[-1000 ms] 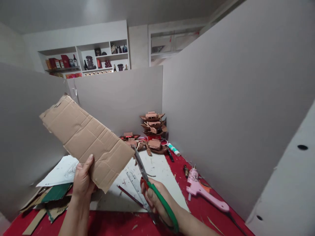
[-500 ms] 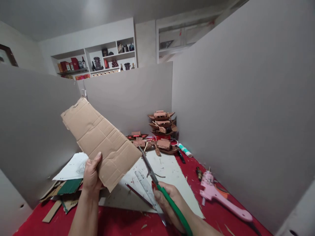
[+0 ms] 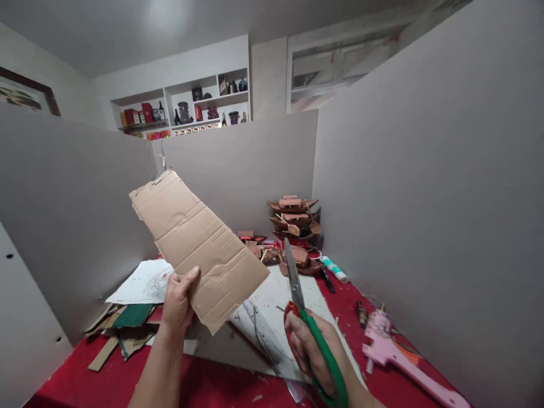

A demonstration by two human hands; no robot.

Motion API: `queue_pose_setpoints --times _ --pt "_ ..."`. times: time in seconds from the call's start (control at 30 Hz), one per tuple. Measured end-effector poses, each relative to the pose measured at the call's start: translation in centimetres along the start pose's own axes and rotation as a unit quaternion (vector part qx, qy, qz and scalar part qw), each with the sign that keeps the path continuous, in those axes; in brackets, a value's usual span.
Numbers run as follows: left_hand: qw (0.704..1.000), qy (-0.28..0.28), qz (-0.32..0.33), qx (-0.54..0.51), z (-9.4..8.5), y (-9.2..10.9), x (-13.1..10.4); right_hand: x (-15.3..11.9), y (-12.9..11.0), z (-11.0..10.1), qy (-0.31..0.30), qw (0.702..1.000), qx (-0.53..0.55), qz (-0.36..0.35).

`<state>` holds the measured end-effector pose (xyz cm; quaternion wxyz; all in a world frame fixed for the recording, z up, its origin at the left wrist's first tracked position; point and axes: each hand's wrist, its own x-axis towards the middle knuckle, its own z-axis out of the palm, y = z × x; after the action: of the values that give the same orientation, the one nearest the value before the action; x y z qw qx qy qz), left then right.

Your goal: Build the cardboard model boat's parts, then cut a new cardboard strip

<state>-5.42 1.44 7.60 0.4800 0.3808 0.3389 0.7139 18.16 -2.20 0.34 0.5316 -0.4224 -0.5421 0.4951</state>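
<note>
A creased piece of brown cardboard [image 3: 199,243] is tilted in the air, gripped along its lower left edge by my left hand [image 3: 178,297], thumb on top. My right hand [image 3: 317,345] is wrapped round the scissors [image 3: 331,357], which have one green and one red handle. Their blades point up and away, look closed, and stand apart from the cardboard's right corner. Beneath, a clear ruler [image 3: 266,340] lies on a pale board [image 3: 314,306], partly hidden by my right hand and the cardboard.
Small brown model boats [image 3: 293,218] are stacked at the back. A pink glue gun [image 3: 395,354] lies on the red cloth [image 3: 221,385] at right, near a white and teal tube [image 3: 334,268]. Cardboard scraps [image 3: 131,317] and a sketched paper [image 3: 140,283] lie left. Grey panels [image 3: 425,187] enclose the table.
The scissors have swung from beside the cardboard's corner to a more upright angle, away from it on the right. The whole view has shifted, so everything appears further right.
</note>
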Motion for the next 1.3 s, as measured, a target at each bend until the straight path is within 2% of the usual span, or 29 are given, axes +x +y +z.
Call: queue_pose_setpoints --times 0.13,0.33,0.43,0.6,0.67,0.8,0.83,0.9,1.0,1.07,1.13,1.2,1.3 --pt "1.0 -0.01 -0.028 0.0 0.2 -0.2 0.1 0.5 0.2 -0.1 0.01 0.999 0.032 -0.032" --pt "0.999 -0.019 -0.049 0.006 -0.2 -0.1 0.3 0.6 0.9 0.1 -0.033 0.991 0.121 -0.049" --pt "0.999 -0.013 -0.051 0.011 -0.3 0.0 0.2 0.6 0.6 0.1 -0.03 0.988 0.139 -0.058" --pt "0.992 -0.064 -0.101 0.037 0.4 -1.0 -0.1 1.0 0.4 -0.2 -0.038 0.979 0.176 -0.1" --pt "0.987 -0.086 -0.123 0.048 1.0 -1.7 -0.4 1.1 0.6 -0.3 -0.041 0.977 0.193 -0.085" --pt "0.985 -0.082 -0.144 0.056 2.0 -3.0 -0.9 0.8 0.0 -0.7 -0.065 0.979 0.193 0.017" --pt "0.986 -0.079 -0.139 0.049 2.2 -3.2 -0.9 0.8 -0.5 -0.9 -0.063 0.978 0.197 0.027" --pt "0.987 -0.096 -0.123 0.034 2.4 -3.5 -0.8 0.8 -1.8 -1.4 -0.018 0.976 0.215 0.009" --pt "0.98 -0.174 -0.077 0.064 2.5 -4.0 -0.4 1.2 -3.9 -2.2 0.065 0.974 0.215 -0.039" --pt "0.957 -0.239 -0.049 0.16 2.5 -4.6 -0.4 1.4 -4.7 -2.7 0.123 0.965 0.216 -0.081" --pt "0.907 -0.301 -0.037 0.294 2.7 -5.4 -0.6 1.5 -5.0 -3.1 0.167 0.953 0.22 -0.126" --pt "0.829 -0.339 -0.011 0.445 2.9 -6.6 -1.0 1.5 -4.9 -3.3 0.185 0.944 0.219 -0.165" --pt "0.707 -0.307 0.049 0.636 3.2 -8.4 -1.4 1.5 -4.8 -3.3 0.182 0.943 0.205 -0.189"
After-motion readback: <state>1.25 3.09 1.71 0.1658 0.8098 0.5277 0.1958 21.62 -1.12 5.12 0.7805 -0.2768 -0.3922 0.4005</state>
